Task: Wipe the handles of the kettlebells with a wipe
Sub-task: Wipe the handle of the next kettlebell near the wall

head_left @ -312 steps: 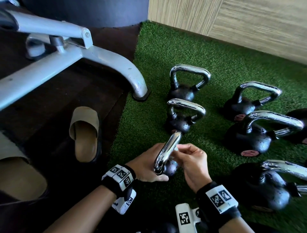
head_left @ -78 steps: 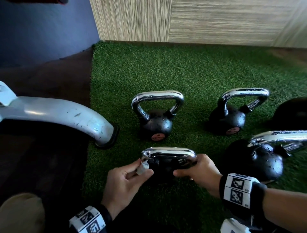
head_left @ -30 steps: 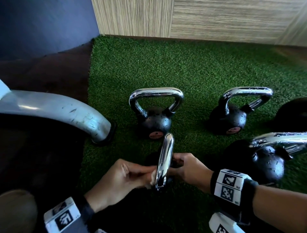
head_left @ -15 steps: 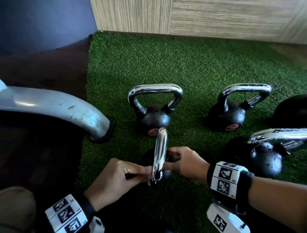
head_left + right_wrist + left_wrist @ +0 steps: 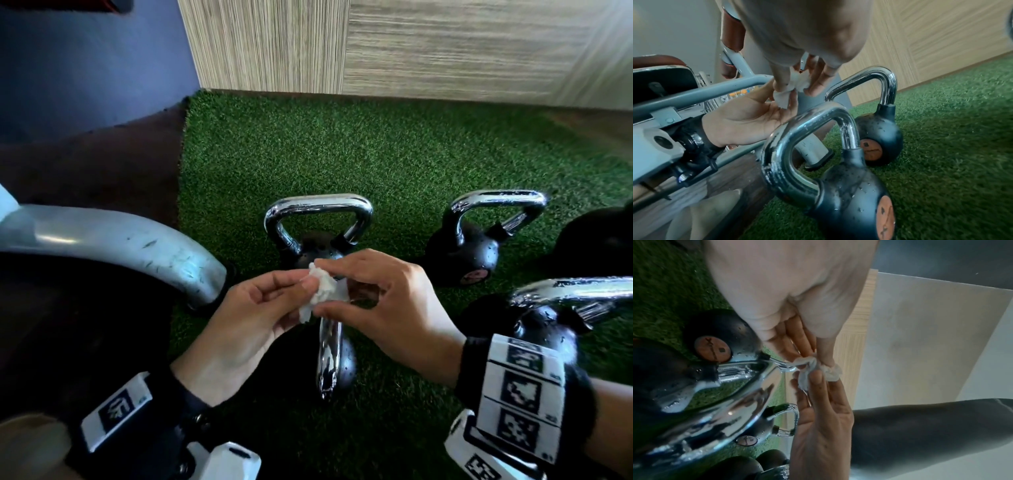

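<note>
Both hands meet above the nearest kettlebell (image 5: 334, 359), which stands on the green turf (image 5: 394, 154) with its chrome handle (image 5: 328, 356) edge-on to the head camera; the left hand (image 5: 246, 325) pinches a small crumpled white wipe (image 5: 322, 289) between thumb and fingertips, and the right hand (image 5: 383, 308) pinches the same wipe from the other side with thumb and forefinger, its other fingers loosely curled; the wipe is held just above the handle, and whether it touches the chrome cannot be told; 1 second kettlebell (image 5: 317, 236) stands just behind the hands, a third (image 5: 476, 240) to the right of it, and a fourth (image 5: 548, 318) sits near the right wrist; droplets speckle their black bodies; a grey metal bench leg (image 5: 137, 250) curves down to the turf's left edge.
</note>
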Motion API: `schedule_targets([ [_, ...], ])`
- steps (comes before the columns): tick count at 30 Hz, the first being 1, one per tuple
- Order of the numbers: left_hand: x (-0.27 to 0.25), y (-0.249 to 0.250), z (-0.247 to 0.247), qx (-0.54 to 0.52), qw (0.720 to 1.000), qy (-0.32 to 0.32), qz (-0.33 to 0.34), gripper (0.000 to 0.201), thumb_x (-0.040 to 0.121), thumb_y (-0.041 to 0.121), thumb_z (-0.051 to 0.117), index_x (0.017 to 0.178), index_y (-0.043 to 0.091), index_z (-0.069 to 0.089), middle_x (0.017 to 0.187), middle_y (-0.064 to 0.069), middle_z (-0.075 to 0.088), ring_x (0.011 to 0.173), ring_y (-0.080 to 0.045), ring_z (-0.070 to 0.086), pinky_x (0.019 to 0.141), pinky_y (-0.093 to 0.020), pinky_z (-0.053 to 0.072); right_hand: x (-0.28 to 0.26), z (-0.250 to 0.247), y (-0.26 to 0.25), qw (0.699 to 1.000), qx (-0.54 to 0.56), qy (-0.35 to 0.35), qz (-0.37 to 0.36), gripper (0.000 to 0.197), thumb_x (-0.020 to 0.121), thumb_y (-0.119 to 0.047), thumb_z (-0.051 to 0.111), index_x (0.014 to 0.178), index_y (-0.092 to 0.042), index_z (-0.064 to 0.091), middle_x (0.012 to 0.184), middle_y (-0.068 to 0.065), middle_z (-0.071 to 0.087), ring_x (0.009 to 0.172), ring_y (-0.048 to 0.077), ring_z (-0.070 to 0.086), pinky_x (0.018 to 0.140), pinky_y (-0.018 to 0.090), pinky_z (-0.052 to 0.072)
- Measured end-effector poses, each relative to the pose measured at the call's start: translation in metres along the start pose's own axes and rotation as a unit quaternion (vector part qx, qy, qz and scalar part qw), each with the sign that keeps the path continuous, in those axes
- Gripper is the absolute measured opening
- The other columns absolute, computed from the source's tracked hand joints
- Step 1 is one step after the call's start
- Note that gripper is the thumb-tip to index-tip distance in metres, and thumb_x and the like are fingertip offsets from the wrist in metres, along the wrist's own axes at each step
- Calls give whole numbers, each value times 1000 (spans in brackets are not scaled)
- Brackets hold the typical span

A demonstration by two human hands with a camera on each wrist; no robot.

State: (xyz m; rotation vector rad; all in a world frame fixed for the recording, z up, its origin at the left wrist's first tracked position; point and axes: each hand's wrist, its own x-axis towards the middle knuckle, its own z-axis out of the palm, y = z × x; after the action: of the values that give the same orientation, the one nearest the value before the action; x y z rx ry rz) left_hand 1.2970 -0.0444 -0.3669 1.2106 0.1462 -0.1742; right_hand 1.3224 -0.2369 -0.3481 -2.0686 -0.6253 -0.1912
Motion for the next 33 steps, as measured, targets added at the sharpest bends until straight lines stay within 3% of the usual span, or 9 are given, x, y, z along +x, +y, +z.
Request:
schedule_targets([
  [7, 5, -7, -21, 208, 975, 4, 83, 28, 92, 45, 64, 117, 40, 76, 115, 13, 76, 107, -8, 67, 89, -31, 49, 3, 0, 16, 983, 75, 78, 151, 20, 75, -30, 88, 93, -36, 80, 87, -18, 78, 78, 3, 75, 78, 37, 64],
  [10, 13, -45, -63, 394, 912, -108, 44, 82, 78, 28, 81, 140, 66, 42, 139, 29, 58, 131, 2, 53, 102, -25, 48, -2, 1, 45, 952, 101, 92, 273, 26, 74, -28, 90, 94, -30, 74, 83, -6, 79, 77, 19, 76, 77, 45, 64],
  [12, 20, -81, -73, 470, 859, -193, 64, 105, 76, 26, 86, 158, 45, 23, 160, 20, 37, 149, -4, 36, 117, -27, 38, -10, 5, 61, 929, 109, 77, 345, 29, 75, -21, 90, 93, -24, 68, 85, 2, 79, 79, 26, 76, 75, 44, 62],
  [14, 22, -105, -61, 433, 866, -241, 68, 106, 78, 39, 88, 162, 32, 23, 162, 8, 37, 152, -18, 34, 121, -31, 34, -15, 13, 73, 907, 148, 58, 390, 23, 78, -10, 87, 91, -14, 68, 90, 11, 79, 80, 24, 75, 77, 41, 64],
  [16, 24, -114, -43, 448, 863, -201, 120, 113, 72, 51, 88, 161, 26, 25, 161, 17, 35, 151, -12, 35, 121, -25, 33, -18, 25, 84, 896, 167, 42, 410, 18, 78, -5, 85, 90, -8, 72, 92, 15, 78, 83, 25, 75, 82, 42, 63],
  [19, 26, -117, -29, 509, 808, -148, 259, 111, 70, 49, 88, 156, 5, 35, 159, 24, 27, 146, -3, 37, 118, -28, 38, -17, 44, 99, 900, 139, 26, 413, 18, 74, -13, 88, 89, -15, 79, 85, 6, 80, 83, 23, 78, 84, 45, 63],
  [24, 30, -118, -35, 456, 848, -145, 230, 105, 66, 43, 94, 153, 20, 40, 152, 10, 47, 141, -11, 47, 115, -34, 43, -8, 52, 105, 915, 143, 40, 375, 19, 72, -15, 89, 89, -20, 82, 82, 0, 80, 82, 20, 78, 84, 43, 63],
  [30, 35, -119, -39, 465, 842, -154, 229, 97, 64, 41, 95, 146, 17, 49, 147, 6, 52, 139, -13, 50, 114, -37, 44, -5, 45, 99, 929, 130, 48, 343, 18, 72, -17, 91, 87, -21, 82, 81, -5, 80, 82, 13, 77, 85, 38, 63],
  [33, 38, -122, -42, 443, 856, -151, 220, 94, 63, 42, 94, 143, 29, 47, 141, 9, 56, 134, -11, 54, 111, -39, 47, 1, 42, 100, 922, 108, 37, 369, 23, 67, -21, 94, 86, -21, 80, 82, -3, 79, 85, 16, 76, 83, 33, 62],
])
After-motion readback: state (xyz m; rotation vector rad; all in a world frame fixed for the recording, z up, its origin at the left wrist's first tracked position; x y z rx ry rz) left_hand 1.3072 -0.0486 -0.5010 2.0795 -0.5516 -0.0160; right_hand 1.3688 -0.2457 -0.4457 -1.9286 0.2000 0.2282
